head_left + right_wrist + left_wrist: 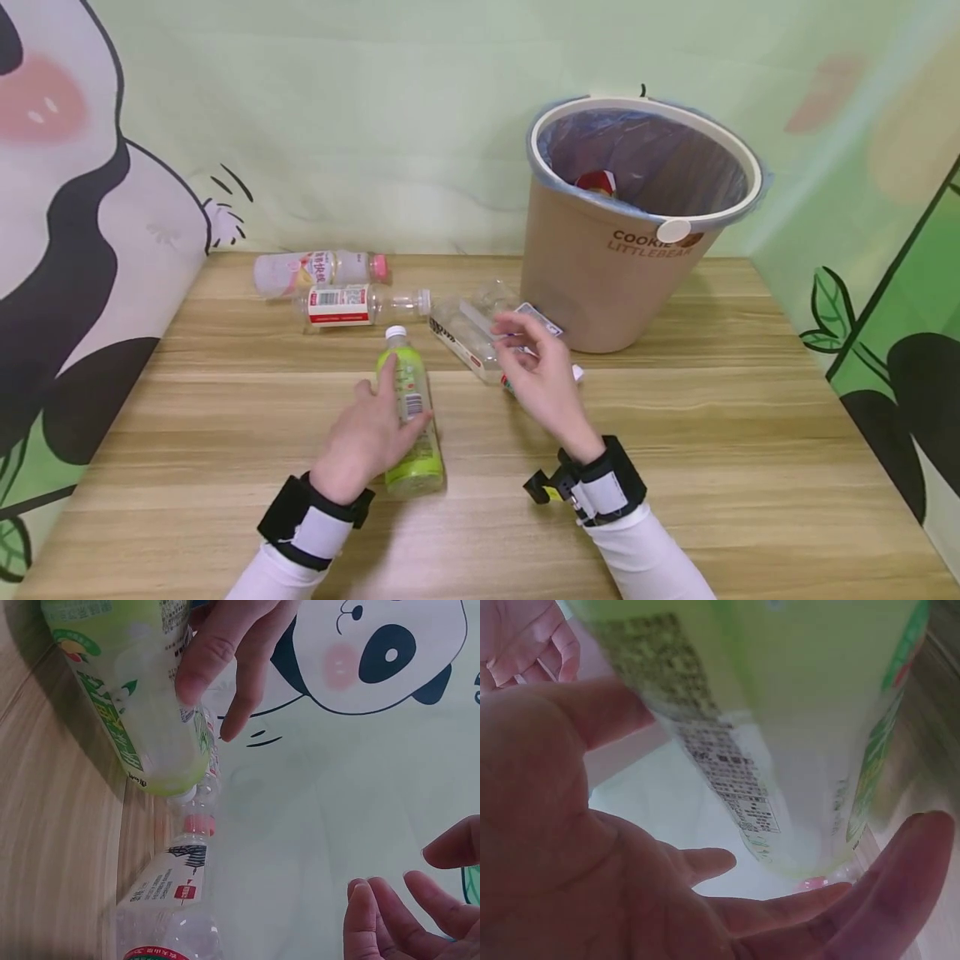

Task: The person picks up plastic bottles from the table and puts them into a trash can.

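Observation:
A green-labelled drink bottle [411, 417] with a white cap lies lengthwise on the table. Over it is the left hand [367, 429], fingers spread along the bottle's left side and top, thumb reaching across to its right; in the left wrist view the bottle [780, 727] passes between thumb and fingers, which look loose. The right hand [536, 375], fingers loosely bent and holding nothing, hovers over a clear plastic bottle [457, 333] with a white label. Further pieces beneath that hand are partly hidden. In the right wrist view its fingertips [361, 896] are apart from everything.
A tall beige bin [600, 283] with a blue liner stands at the back right, a red item [597, 182] inside. Behind the green bottle lie a clear bottle [341, 306] with a red-and-white label and a pink-capped bottle [322, 271]. A printed wall cloth [375, 125] backs the table.

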Tool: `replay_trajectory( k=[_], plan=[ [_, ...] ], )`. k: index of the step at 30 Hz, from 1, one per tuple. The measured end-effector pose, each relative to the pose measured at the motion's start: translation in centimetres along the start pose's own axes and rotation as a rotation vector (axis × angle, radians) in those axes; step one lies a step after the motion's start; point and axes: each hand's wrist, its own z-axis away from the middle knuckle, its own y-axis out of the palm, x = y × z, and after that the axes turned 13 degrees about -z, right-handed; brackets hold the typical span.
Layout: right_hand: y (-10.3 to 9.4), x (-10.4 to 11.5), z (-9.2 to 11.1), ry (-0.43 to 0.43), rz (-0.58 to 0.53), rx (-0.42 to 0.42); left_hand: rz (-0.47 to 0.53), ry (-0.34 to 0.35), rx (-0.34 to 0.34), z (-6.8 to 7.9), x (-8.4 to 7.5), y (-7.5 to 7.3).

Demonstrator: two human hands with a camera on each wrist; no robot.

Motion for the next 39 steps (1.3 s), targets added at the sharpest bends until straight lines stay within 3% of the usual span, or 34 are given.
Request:
replay_trajectory(
  k=[11, 24, 33, 39],
  plan=[
    [0.9, 3.4, 0.3, 0.025, 0.012, 0.022, 0.023, 0.025, 0.024, -0.7, -0.5, 0.3],
    [0.6, 3.8, 0.3, 0.046, -0.01, 0.026, 0.043, 0.033, 0.066, -1.1, -0.4, 0.7],
    [0.5, 3.5, 0.2, 0.038, -0.013, 0.021, 0.103, 0.047, 0.04, -1.0, -0.1, 0.6],
    [0.5, 3.6, 0.2, 0.04, -0.009, 0.021, 0.114, 0.065, -0.019, -1.2, 0.4, 0.3]
  ],
)
